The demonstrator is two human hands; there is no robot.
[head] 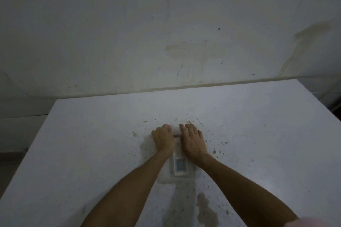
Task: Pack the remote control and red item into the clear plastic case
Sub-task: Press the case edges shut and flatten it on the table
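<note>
Both hands press down on the clear plastic case [178,175], which lies lengthwise on the stained white table [92,143], its near end toward 6 o'clock. The remote control [180,165] shows through the case, display end nearest the viewer. A thin strip of the red item [177,136] is visible between the hands at the 12 o'clock end. The left hand [163,139] lies palm down with fingers curled over the case's 9 o'clock edge; the right hand [193,143] lies flat, fingers spread narrow, along the 3 o'clock edge. The step appears to be seating or closing the case, though blur hides any lid seam. Done well, pressure falls evenly on both long edges, working from 12 toward 6 o'clock, so the contents stay put.
</note>
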